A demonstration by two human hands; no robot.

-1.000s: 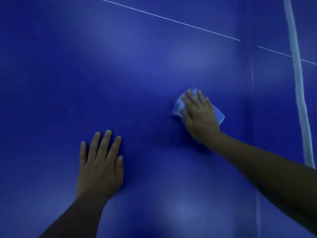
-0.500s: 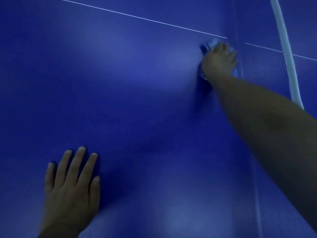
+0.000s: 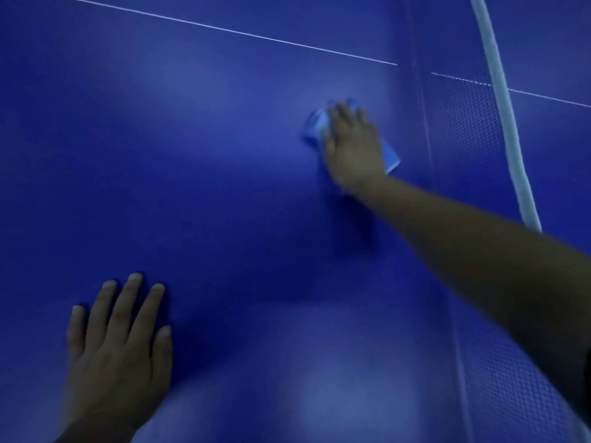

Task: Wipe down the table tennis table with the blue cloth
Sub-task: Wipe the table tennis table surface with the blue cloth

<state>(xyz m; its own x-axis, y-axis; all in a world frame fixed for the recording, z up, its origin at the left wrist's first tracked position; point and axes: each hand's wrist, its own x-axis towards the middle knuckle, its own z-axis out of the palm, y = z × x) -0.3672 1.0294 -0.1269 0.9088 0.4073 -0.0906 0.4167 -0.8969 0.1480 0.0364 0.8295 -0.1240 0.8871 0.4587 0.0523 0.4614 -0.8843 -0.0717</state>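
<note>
View from above a dark blue table tennis table (image 3: 224, 187), looking down at two bare hands. Dim light, soft glare patches on the surface.

Lower left: left hand (image 3: 118, 356) lies palm down on the tabletop, fingers (image 3: 128, 302) straight and a little spread, tips pointing away from the person. It holds nothing, just rests flat on the surface. Wrist & forearm leave the pic at the bottom edge.

Top, running from upper left toward the right: a thin white line (image 3: 224, 28) on the table, well beyond both sets of fingertips.

Centre right: right hand (image 3: 355, 148), somewhat blurred, palm down on the blue cloth (image 3: 316, 127), pressing it against the tabletop. Fingers look extended over the cloth, not curled round it; blur hides finer detail. The cloth is lighter blue than the table & sits mostly under the palm and fingers. A bunched part sticks out to the left of the fingers, near the index side, and a flat corner shows to the right of the hand, by the heel of the palm. Right forearm stretches in from the lower right corner.

Far right, beyond the right hand: the net (image 3: 463, 148), dark mesh, w/ a white top band (image 3: 505, 107) running top to bottom. The cloth lies near the net but apart from it.
</note>
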